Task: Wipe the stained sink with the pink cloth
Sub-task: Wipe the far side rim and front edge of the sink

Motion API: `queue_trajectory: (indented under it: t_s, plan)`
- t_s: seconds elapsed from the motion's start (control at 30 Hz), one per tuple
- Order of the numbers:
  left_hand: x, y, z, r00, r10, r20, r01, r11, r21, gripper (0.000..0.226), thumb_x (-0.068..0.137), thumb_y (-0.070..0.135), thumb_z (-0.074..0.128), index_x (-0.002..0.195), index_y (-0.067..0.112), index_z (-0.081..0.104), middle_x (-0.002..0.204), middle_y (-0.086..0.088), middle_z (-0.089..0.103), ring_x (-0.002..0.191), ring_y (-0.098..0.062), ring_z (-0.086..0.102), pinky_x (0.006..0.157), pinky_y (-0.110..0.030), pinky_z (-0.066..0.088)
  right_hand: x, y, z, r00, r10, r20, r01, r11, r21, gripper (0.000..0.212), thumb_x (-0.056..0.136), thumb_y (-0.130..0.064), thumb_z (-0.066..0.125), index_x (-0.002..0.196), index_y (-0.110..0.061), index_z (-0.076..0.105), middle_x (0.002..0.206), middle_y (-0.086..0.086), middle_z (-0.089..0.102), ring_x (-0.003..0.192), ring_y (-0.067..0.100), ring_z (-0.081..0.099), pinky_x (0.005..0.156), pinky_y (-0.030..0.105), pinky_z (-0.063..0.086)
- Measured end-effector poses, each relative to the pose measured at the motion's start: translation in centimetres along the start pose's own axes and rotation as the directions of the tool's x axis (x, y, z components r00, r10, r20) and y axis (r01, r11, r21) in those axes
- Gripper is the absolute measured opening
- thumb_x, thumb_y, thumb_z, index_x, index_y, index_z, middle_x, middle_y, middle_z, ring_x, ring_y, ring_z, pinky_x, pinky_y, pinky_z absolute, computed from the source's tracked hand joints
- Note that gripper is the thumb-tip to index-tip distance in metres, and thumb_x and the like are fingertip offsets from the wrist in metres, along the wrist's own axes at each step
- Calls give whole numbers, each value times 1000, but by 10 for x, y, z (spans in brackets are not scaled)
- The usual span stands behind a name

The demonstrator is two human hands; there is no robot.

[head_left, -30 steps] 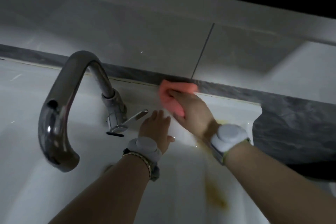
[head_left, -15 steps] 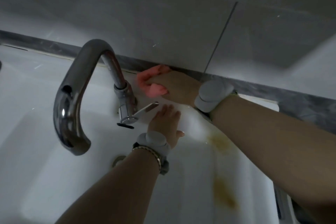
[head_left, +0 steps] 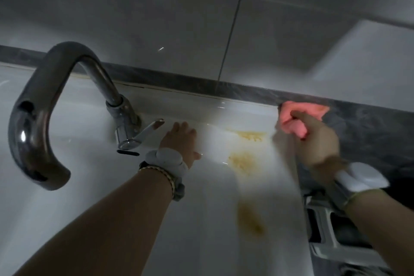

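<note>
The white sink [head_left: 74, 105] fills the lower left, with yellow-brown stains [head_left: 245, 160] on its right inner wall and a further smear [head_left: 251, 217] lower down. My right hand [head_left: 313, 141] is shut on the bunched pink cloth [head_left: 293, 119] at the sink's back right corner, against the dark stone strip. My left hand [head_left: 182, 140] lies flat with fingers apart on the back ledge, just right of the tap lever, holding nothing. Both wrists carry grey bands.
A curved chrome tap [head_left: 42, 107] arches over the basin at left, its lever [head_left: 147, 129] pointing right. A dark marbled counter strip [head_left: 369, 127] runs behind and to the right. Grey wall tiles [head_left: 156, 18] rise behind. A metal fitting [head_left: 324, 231] sits at lower right.
My right hand has swept the pink cloth right along the back ledge, from beside the tap base to the sink's right corner. The left hand stays planted by the lever.
</note>
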State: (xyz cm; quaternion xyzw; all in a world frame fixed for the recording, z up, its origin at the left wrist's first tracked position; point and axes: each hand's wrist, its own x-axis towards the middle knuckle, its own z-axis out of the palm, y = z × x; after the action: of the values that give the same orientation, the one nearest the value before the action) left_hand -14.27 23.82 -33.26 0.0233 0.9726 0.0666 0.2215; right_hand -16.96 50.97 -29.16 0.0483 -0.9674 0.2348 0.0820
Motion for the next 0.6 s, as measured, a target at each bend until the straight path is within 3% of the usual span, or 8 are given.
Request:
queue_trajectory:
  t_s: [0.07,0.13,0.23,0.3,0.37,0.43,0.53,0.6]
  plan:
    - [0,0,-2,1000,-5,3,5,1000,9,59,89,37,54,136,8,33,149,-14,23,138,-33,20,111,-42,31,-13,-18,29,993,-72,91,74,997,-14,54,77,-9,52,131,-4,48,136,23,49,125,36,47,107,35,28]
    - [2,3,-5,1000,0,22,-1,1000,25,57,89,37,54,134,7,35,146,-14,26,136,-33,23,108,-43,33,-20,-30,52,950,-227,213,247,966,-74,64,79,1,59,138,-5,35,146,20,36,133,35,36,111,35,17]
    - [2,3,-7,999,2,43,-4,999,49,60,91,38,51,138,8,31,148,-14,24,137,-34,21,110,-43,28,-11,-50,76,856,-433,283,467,882,-65,60,80,7,60,135,-5,41,139,18,47,124,38,48,108,44,30]
    - [1,2,-4,1000,12,27,-15,995,97,62,91,40,50,139,8,28,148,-16,25,136,-35,24,111,-43,25,1,-66,92,720,-548,426,625,778,-55,47,91,-4,47,137,-11,40,144,11,43,132,29,39,113,35,25]
    - [1,2,-2,1000,18,16,-20,991,132,62,90,41,49,139,8,28,146,-16,27,134,-36,26,110,-43,25,12,-69,99,689,-509,516,589,808,11,41,98,-16,39,139,-17,39,148,6,38,137,23,31,115,32,18]
    - [3,3,-3,1000,5,28,-9,993,119,61,90,41,50,138,8,30,146,-17,27,134,-36,26,110,-42,26,12,-56,91,719,-474,509,527,849,47,38,98,-21,41,136,-22,43,144,4,44,133,23,38,114,35,28]
    - [5,3,-6,998,-3,58,-1,998,67,60,89,39,53,135,7,33,146,-16,25,135,-35,24,109,-42,29,-7,-9,51,716,-484,503,525,849,70,34,94,-17,50,127,-26,55,137,-4,53,122,18,52,109,27,35]
    - [5,2,-4,999,11,32,-13,998,61,59,89,38,53,134,7,33,145,-15,27,135,-34,25,109,-42,29,-13,14,31,762,-330,557,435,898,-62,34,92,-19,52,125,-24,56,130,0,57,118,21,54,101,32,40]
